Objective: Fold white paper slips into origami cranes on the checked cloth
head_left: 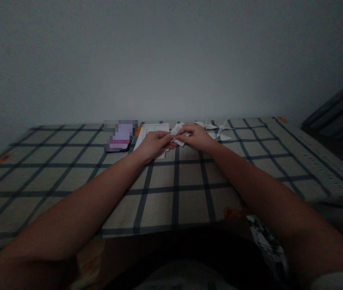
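Between my two hands is a small folded piece of white paper [178,128], partly covered by my fingers. My left hand [156,144] pinches its left side with thumb and fingers. From the other side my right hand [196,136] grips it, thumb and forefinger meeting close to my left fingertips. A stack of white printed sheets [144,133] lies flat under and behind my left hand. Just beyond my right hand rest several folded white paper cranes [221,128] with pointed tips.
A phone [122,135] with a lit, blurred-out screen lies left of the sheets. The checked tablecloth [159,193] covers the table, which meets a plain wall [171,60] at the back. Dark striped fabric [340,104] is at the far right.
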A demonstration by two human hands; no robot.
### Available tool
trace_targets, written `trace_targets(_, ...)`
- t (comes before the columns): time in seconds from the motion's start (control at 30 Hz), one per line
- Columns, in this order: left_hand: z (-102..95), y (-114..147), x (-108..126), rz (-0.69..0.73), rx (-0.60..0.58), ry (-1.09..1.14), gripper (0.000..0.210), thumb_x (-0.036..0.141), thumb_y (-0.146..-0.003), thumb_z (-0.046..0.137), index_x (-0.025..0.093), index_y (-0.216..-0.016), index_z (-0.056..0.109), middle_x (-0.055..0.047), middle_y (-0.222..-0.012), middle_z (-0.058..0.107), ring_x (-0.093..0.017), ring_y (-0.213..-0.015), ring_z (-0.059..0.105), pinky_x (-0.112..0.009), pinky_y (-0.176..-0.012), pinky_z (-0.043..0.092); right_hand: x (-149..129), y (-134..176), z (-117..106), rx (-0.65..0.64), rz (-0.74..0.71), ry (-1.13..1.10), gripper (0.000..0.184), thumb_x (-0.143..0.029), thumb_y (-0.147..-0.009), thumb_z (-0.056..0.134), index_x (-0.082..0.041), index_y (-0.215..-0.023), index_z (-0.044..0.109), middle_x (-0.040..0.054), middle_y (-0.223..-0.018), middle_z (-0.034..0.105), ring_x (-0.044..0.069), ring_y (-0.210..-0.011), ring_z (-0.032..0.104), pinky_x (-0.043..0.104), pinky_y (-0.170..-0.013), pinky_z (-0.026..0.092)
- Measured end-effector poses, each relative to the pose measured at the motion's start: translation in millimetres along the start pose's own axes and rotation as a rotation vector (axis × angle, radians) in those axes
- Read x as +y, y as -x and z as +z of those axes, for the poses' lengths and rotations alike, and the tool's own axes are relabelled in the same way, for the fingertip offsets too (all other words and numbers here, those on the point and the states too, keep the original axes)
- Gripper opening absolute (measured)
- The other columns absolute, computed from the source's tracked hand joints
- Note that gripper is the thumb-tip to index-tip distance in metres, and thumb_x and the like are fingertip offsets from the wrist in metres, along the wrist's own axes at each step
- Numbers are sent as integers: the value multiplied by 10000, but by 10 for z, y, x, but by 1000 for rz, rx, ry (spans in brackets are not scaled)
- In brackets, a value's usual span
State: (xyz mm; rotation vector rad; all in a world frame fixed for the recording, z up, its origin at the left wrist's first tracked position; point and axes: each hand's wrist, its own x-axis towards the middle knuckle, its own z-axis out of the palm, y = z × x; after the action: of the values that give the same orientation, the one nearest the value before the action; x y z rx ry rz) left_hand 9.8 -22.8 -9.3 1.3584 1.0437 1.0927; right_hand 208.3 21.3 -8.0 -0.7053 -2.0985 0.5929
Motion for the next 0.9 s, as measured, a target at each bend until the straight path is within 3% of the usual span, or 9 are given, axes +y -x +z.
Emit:
trace_targets(0.17,44,26,6,5,-22,107,335,385,-698,832,121,-895,770,-118,-925,763,-152,-776,695,-270,-751,544,-13,-5,-11,8,-14,6,108,-276,-820,705,-176,-803,742,41,-844,678,175,-846,609,315,-807,439)
trace_targets(0.33,48,78,54,27,21,-23,333,341,-686,837,139,-942,775,-85,-881,768,-143,-747,686,-265,-759,542,-16,-12,-8,36,-11,-17,113,-288,-807,711,-180,-809,745,44,-858,683,182,-870,618,326,-828,451)
trace_targets(0.47,-14,37,48,37,51,-30,365,383,-697,817,127,-952,769,-91,-898,769,-163,-774,700,-274,-777,550,11,-31,3,89,100,-134,184,-342,-799,709,-173,-866,740,42,-871,697,173,-821,620,320,-782,473)
trace_targets(0.67,-30,-2,17,17,63,35,375,353,-679,828,120,-966,765,-90,-928,769,-152,-788,702,-261,-790,553,-15,-35,-38,53,295,-324,196,-319,-752,741,-158,-863,735,45,-835,711,151,-714,621,299,-703,512)
trace_targets(0.9,5,7,23,-27,34,184,313,197,-648,831,126,-946,768,-63,-940,772,-121,-803,703,-240,-854,549,-59,-26,-123,22,300,-280,197,-328,-744,741,-147,-821,741,47,-798,718,158,-737,627,299,-717,505)
